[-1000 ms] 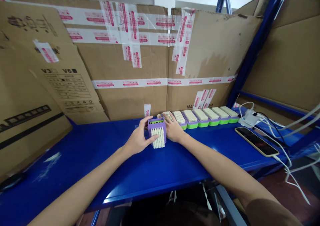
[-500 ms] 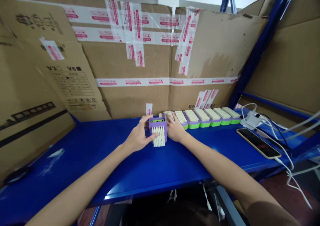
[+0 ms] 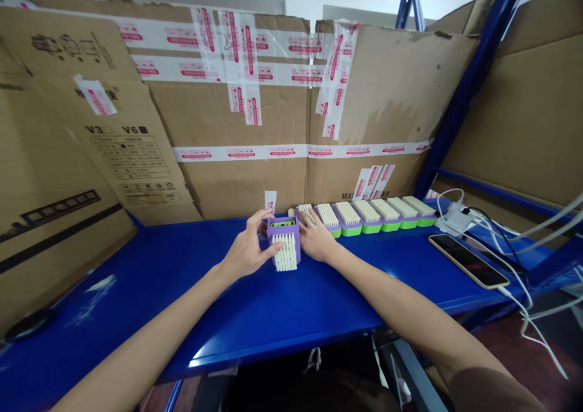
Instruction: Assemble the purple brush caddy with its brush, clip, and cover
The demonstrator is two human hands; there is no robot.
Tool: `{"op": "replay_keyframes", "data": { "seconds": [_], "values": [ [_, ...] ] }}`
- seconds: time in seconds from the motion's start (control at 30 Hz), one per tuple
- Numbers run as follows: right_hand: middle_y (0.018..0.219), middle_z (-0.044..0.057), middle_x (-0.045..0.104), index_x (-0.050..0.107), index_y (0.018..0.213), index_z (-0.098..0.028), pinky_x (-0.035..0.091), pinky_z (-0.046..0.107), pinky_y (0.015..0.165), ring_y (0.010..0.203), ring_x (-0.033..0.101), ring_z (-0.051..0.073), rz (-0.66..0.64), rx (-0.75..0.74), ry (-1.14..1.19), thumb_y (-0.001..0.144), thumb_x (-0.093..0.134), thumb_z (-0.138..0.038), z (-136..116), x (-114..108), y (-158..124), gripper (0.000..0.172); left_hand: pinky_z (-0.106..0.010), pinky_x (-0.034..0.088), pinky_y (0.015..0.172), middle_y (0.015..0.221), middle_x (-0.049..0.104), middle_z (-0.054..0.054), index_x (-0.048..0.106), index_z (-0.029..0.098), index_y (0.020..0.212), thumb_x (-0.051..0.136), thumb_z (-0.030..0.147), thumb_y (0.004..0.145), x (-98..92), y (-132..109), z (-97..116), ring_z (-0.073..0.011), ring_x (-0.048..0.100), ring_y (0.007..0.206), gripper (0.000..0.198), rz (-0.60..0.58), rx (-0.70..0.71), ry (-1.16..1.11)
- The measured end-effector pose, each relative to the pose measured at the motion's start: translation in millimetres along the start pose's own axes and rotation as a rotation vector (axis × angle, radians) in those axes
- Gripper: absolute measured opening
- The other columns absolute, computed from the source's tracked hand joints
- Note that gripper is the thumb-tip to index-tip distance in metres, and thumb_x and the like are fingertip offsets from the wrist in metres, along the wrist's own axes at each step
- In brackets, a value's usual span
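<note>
A purple scrub brush [image 3: 295, 237] with pale bristles and some green at its top is in my left hand [image 3: 248, 247]. It is tipped up on the table so that its bristles face me, my thumb lying on them and my fingers behind its left side. Just to the right, my right hand [image 3: 316, 237] has its fingers curled over the bristles of the leftmost brush [image 3: 304, 208] in a row; its thumb is mostly hidden behind the tipped brush. Several more purple and green scrub brushes [image 3: 348, 218] continue the row to the right, bristles up.
The blue table [image 3: 255, 321] is backed by taped cardboard [image 3: 237, 175]. On the right lie a charging phone [image 3: 469, 261], a white power adapter [image 3: 455, 218] and loose white cables [image 3: 526, 303]. A blue metal post [image 3: 469, 90] rises behind them. A dark round object [image 3: 30, 325] sits at far left.
Both hands keep nearly the same place and grip. The tipped brush has shifted very slightly left, along with a small shift of the whole view.
</note>
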State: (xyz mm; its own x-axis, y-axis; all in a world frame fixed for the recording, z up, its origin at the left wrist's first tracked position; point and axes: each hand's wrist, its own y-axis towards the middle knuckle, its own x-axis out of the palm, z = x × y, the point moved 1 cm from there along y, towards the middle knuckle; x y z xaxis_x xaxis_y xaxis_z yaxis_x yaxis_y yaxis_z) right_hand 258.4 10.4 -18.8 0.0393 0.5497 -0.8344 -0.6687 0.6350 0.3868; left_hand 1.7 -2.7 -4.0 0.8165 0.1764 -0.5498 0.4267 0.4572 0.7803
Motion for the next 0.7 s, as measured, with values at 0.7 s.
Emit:
{"op": "replay_keyframes", "data": {
  "seconds": [0.7],
  "values": [
    [0.155, 0.025, 0.074, 0.077, 0.147, -0.008, 0.023, 0.074, 0.146, 0.158, 0.057, 0.042, 0.017, 0.031, -0.044, 0.116, 0.051, -0.021, -17, 1, 11, 0.042, -0.035, 0.065, 0.072, 0.118, 0.078, -0.009, 0.058, 0.027, 0.12, 0.078, 0.064, 0.098, -20.7, 6, -11, -0.0222, 0.078, 0.087, 0.048, 0.077, 0.102, 0.173]
  ]
}}
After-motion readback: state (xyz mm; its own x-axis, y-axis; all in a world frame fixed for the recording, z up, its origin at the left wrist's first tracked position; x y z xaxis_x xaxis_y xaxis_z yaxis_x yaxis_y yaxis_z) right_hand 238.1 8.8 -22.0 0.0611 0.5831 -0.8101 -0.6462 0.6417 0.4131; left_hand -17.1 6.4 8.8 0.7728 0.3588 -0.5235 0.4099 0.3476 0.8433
